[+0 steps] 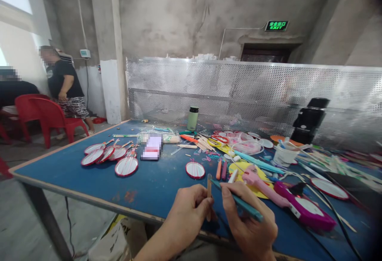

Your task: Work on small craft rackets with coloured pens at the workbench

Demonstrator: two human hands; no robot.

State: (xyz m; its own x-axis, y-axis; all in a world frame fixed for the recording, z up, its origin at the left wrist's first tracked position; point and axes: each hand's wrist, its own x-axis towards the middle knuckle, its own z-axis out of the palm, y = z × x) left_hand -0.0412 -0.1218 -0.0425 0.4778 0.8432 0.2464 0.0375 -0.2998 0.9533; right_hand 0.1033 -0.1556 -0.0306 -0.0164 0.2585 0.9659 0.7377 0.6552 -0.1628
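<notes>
Between the thumb and fingers of my left hand (189,207), a flat wooden craft stick (209,187) is pinched upright near the table's front edge. My right hand (253,225) grips a teal pen-like tool (246,206); its pointed tip is by the upper part of the stick, and I cannot tell whether they touch. Just beyond the stick lies a small round white disc with a red rim (195,170). An orange marker-like stick (219,169) and a purple one (224,170) lie behind my right hand.
Several red-rimmed discs (126,166) with sticks lie at left beside a phone (151,148). A green bottle (193,118) stands behind. To the right are a pink glue gun (264,185), a magenta device (307,209) and a white cup (285,155). A person (65,78) stands far left.
</notes>
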